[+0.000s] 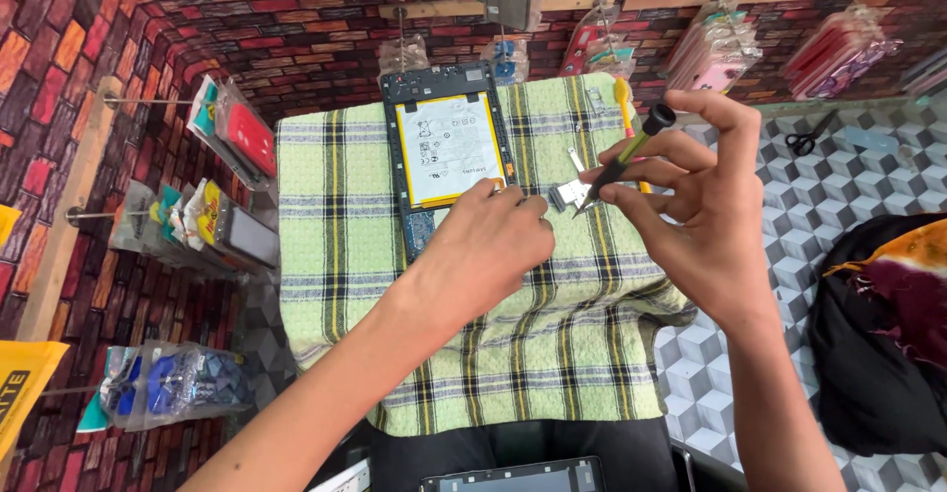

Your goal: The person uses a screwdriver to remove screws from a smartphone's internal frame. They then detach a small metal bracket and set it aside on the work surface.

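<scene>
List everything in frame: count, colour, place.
phone: 1, opened, black frame, white battery, back of cloth
cloth: 1, green plaid, centre
metal part: 1, silver, on cloth by left fingertips
screwdriver: 1, black and yellow, in right hand
yellow tool: 1, on cloth, behind right hand
scissors: 1, black, on cube-pattern surface, right
packaged cases: several, mixed colours, hung on brick-pattern walls
dark bag: 1, black with orange-maroon cloth, far right
left hand: 1, on cloth at phone's lower edge
right hand: 1, raised, gripping screwdriver
</scene>
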